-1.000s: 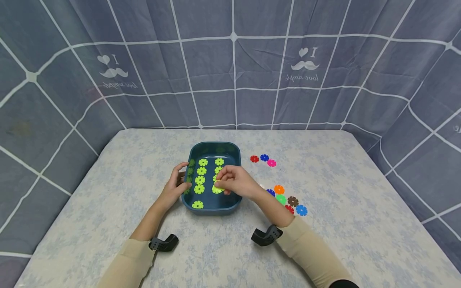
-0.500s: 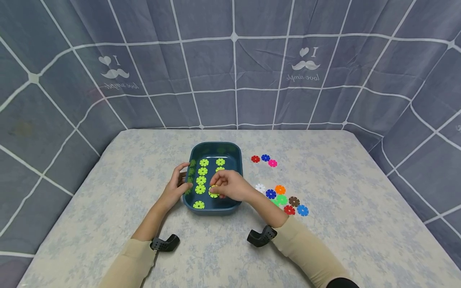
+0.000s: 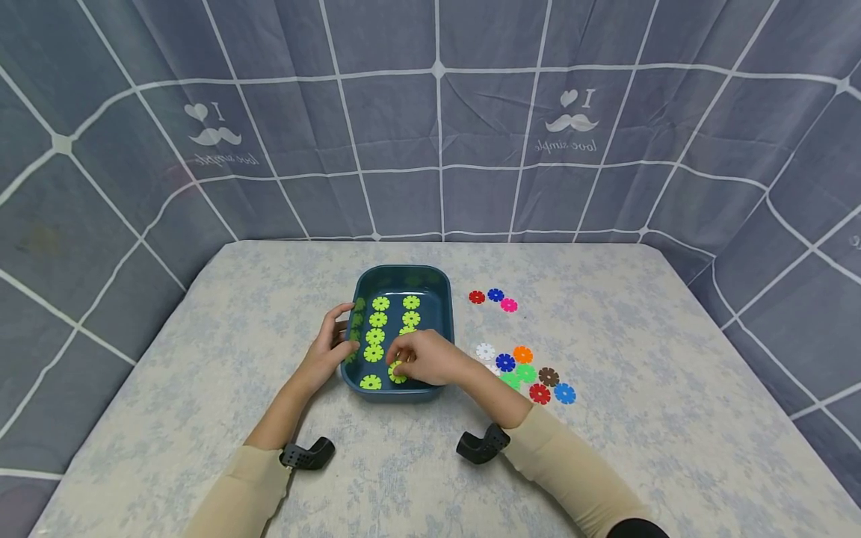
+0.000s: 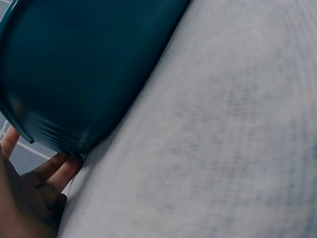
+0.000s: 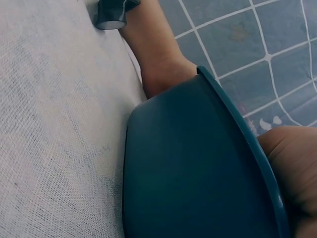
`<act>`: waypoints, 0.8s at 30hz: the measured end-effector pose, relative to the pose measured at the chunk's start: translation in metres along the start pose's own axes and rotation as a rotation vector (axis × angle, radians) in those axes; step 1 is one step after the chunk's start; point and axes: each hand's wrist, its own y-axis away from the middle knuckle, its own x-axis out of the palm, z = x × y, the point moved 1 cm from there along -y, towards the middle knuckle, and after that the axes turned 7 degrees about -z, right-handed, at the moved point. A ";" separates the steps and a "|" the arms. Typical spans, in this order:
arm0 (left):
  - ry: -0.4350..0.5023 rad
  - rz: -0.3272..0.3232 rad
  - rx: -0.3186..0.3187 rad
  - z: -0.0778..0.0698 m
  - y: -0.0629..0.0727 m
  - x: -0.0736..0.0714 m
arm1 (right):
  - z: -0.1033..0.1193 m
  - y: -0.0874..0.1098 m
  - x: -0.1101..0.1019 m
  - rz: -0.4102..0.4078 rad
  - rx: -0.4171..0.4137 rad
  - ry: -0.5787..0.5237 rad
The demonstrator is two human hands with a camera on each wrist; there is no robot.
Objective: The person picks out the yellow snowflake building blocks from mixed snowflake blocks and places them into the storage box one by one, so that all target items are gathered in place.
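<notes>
A dark teal plastic tub (image 3: pixel 430 282) stands on the table, with yellow-green notched plastic discs lying inside in two columns. The left column (image 3: pixel 375 335) has a gap above its nearest disc (image 3: pixel 371 382). My left hand (image 3: pixel 326 351) holds the tub's left wall, thumb over the rim and fingers outside; in the left wrist view, fingertips (image 4: pixel 68 169) touch the outer wall low down. Inside the tub, my right hand (image 3: pixel 427 359) pinches a yellow-green disc (image 3: pixel 397 371) at the floor, level with the right column's near end. In the right wrist view the wall hides its fingertips.
Right of the tub lie several loose notched discs, among them an orange disc (image 3: pixel 522 354), a brown disc (image 3: pixel 548 376) and a light blue disc (image 3: pixel 565 393). Farther back are a red, a blue and a pink disc (image 3: pixel 509 305). A grey curtain (image 3: pixel 377 149) surrounds the table.
My right hand has moved nearer and slightly left within the tub, carrying the yellow-green disc down the right column. My left hand has stayed on the tub wall.
</notes>
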 end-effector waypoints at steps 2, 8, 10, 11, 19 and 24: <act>0.002 0.000 0.002 0.000 0.000 0.000 | 0.001 0.000 0.001 0.020 0.008 0.028; 0.007 0.009 0.011 0.000 0.000 -0.001 | 0.003 -0.001 0.002 0.053 0.016 0.104; 0.012 0.013 0.012 0.000 0.000 -0.001 | 0.004 -0.001 0.003 0.065 0.018 0.123; 0.012 0.014 0.011 -0.001 0.001 -0.001 | 0.004 -0.002 0.003 0.072 0.019 0.132; 0.018 0.014 0.000 -0.001 0.001 -0.001 | 0.005 -0.002 0.005 0.119 0.023 0.211; 0.017 0.010 -0.002 -0.002 0.001 -0.001 | 0.005 -0.003 0.006 0.139 0.043 0.230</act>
